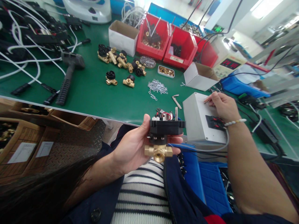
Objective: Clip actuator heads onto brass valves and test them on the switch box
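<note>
L grip (134,144) beside & behind blk housing (166,128), brass valve (153,151) below.

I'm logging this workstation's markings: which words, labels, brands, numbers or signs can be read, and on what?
None reads clearly.
Red digits on the display unit: too blurred.
Label on the middle red bin: too small.
White labels on the cardboard boxes: blurred, unreadable.
Green sign in the background: too small and blurred.
</note>
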Motion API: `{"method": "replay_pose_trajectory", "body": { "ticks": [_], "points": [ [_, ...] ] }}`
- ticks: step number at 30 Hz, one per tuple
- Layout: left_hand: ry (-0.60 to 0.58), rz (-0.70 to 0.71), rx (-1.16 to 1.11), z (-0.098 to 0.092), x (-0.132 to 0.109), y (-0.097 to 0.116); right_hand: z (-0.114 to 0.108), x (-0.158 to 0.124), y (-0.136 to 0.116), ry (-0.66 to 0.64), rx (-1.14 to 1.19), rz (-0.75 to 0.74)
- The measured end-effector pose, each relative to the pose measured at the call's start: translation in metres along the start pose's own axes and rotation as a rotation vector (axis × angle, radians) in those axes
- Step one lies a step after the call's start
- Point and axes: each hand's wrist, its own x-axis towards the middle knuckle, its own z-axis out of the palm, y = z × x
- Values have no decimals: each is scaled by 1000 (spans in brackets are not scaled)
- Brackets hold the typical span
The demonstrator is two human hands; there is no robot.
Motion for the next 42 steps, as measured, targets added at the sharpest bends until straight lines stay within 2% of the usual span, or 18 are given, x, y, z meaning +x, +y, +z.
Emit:
{"method": "replay_pose_trajectory", "body": {
  "ticks": [5, 11, 13, 20, 24, 30, 42],
  "points": [
    [-16, 5, -13, 0, 0, 1, 1, 0, -1, -1, 12, -6],
    [51, 28, 8, 3, -1, 1, 1, 0, -4, 2, 15, -2],
    [94, 82, 46, 6, -2, 0, 1, -1, -5, 1, 14, 0],
    [246, 399, 328, 12, -8, -3, 1, -1, -5, 13, 23, 13],
    [343, 391, 466, 10, -12, -1, 2, 0, -3, 22, 38, 23],
    [364, 351, 470, 10, -10, 0, 5, 2, 1, 39, 101, 52],
    [308, 320, 341, 12, -11, -1, 2, -2, -7, -51, 72, 69]
  ]
}}
